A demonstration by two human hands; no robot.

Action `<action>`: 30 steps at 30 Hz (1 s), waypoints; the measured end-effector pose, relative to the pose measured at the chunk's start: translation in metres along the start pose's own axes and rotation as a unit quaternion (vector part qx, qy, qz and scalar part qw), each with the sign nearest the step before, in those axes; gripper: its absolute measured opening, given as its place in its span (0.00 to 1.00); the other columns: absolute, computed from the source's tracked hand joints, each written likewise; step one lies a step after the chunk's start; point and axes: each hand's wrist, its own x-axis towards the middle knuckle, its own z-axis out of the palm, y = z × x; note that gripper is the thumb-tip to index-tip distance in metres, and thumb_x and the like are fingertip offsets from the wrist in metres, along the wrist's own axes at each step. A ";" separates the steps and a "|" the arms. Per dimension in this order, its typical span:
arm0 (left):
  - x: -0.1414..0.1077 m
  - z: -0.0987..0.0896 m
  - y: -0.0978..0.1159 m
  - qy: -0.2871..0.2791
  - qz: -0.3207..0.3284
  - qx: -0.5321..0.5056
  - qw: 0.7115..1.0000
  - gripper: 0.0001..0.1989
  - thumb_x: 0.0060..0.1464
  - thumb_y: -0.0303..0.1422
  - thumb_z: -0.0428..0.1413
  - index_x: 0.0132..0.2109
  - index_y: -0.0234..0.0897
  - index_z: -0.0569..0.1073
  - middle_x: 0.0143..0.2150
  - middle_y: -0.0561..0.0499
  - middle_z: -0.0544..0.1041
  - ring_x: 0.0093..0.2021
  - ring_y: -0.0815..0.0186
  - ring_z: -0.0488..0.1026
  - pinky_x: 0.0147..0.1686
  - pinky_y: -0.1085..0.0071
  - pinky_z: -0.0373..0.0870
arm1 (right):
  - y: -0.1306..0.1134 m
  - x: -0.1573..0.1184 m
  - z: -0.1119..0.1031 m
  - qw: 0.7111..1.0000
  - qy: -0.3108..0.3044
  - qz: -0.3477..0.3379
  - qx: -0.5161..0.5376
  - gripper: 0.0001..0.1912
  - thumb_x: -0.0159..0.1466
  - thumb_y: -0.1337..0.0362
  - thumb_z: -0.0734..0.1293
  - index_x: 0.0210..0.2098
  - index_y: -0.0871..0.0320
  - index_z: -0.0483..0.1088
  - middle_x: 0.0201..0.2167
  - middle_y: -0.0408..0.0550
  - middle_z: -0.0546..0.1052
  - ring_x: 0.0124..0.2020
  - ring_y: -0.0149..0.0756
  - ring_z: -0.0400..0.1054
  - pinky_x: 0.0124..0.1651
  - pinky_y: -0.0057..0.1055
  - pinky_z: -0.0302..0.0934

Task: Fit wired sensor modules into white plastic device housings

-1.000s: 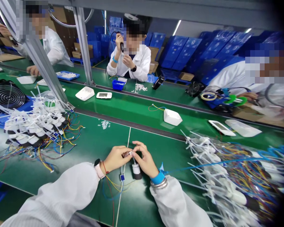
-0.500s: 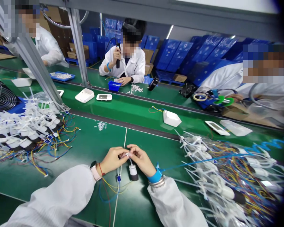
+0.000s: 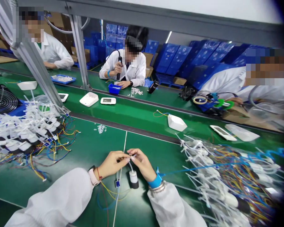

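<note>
Near the middle of the green bench, my left hand (image 3: 114, 164) and my right hand (image 3: 142, 163) meet at the fingertips. Both pinch a thin pale tube (image 3: 132, 165) at its upper end; a small whitish piece there is too small to make out. The tube runs down to a white cylinder with a black base (image 3: 133, 179), which hangs or stands just below my fingers. Coloured wires with a small blue tag (image 3: 117, 183) trail beneath my left hand. Small clear rings (image 3: 100, 128) lie farther back on the bench.
Piles of tubed, wired parts sit at left (image 3: 26, 132) and right (image 3: 217, 179). White housings (image 3: 177, 122) lie on the green belt (image 3: 134, 115) behind. A metal post (image 3: 38, 60) rises at left. A blue coiled cord (image 3: 194, 170) stretches from my right wrist. People work across the belt.
The housings on the belt have shifted right. My fingertips have moved slightly, still together at the tube. The person opposite has lowered the dark tool towards the blue tray.
</note>
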 end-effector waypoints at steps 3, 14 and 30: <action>0.001 0.000 -0.005 -0.010 -0.024 -0.071 0.997 0.14 0.54 0.37 0.51 0.39 0.31 0.76 0.29 0.49 0.70 0.26 0.72 0.62 0.24 0.77 0.56 | 0.005 0.001 -0.004 0.999 0.038 -0.007 0.028 0.11 0.60 0.54 0.62 0.34 0.55 0.67 0.39 0.48 0.71 0.41 0.36 0.64 0.44 0.32 0.58; -0.011 -0.025 -0.007 -0.018 -0.002 -0.034 0.999 0.13 0.52 0.33 0.53 0.40 0.32 0.77 0.30 0.48 0.72 0.27 0.71 0.65 0.27 0.77 0.61 | 0.026 0.085 -0.026 0.974 0.175 -0.080 -0.120 0.21 0.61 0.49 0.58 0.28 0.59 0.69 0.29 0.51 0.73 0.29 0.36 0.65 0.32 0.33 0.60; 0.004 -0.027 -0.030 -0.064 0.031 0.058 0.996 0.11 0.41 0.18 0.56 0.33 0.32 0.78 0.25 0.53 0.73 0.24 0.72 0.66 0.22 0.81 0.58 | 0.015 0.348 0.111 0.876 -0.078 -0.193 -0.435 0.08 0.58 0.66 0.63 0.35 0.63 0.69 0.42 0.54 0.71 0.44 0.37 0.63 0.48 0.33 0.56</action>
